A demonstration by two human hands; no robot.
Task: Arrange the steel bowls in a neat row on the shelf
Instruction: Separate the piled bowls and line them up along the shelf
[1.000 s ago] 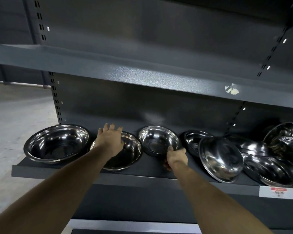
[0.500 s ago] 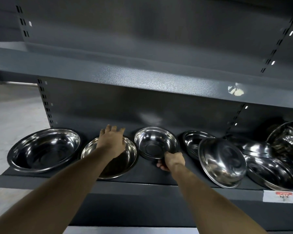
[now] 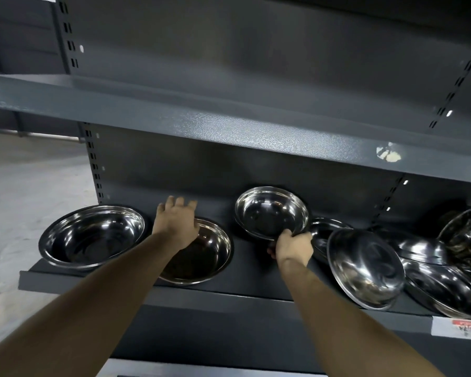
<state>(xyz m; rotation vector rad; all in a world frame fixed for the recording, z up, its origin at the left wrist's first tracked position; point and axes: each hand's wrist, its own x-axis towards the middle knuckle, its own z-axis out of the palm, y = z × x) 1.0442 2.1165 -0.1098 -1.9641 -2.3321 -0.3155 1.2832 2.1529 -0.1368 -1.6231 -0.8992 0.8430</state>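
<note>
Several steel bowls stand on the dark grey shelf (image 3: pixel 256 293). A large bowl (image 3: pixel 93 235) sits at the far left. My left hand (image 3: pixel 176 223) rests, fingers spread, on the far rim of the second bowl (image 3: pixel 204 257). My right hand (image 3: pixel 294 247) grips the near rim of a smaller bowl (image 3: pixel 271 212), which is lifted and tilted toward me. Another bowl (image 3: pixel 324 235) lies half hidden behind that hand. A tilted bowl (image 3: pixel 365 268) leans at the right against a loose heap of bowls (image 3: pixel 446 281).
An upper shelf (image 3: pixel 229 126) overhangs the bowls. A slotted upright (image 3: pixel 94 164) marks the shelf's left end, with pale floor (image 3: pixel 25 200) beyond. A price label (image 3: pixel 460 326) is stuck on the front edge at the right.
My right hand has closed on the smaller bowl's rim and raised it off the shelf, tilting it. My left hand stays on the second bowl. The view has shifted slightly.
</note>
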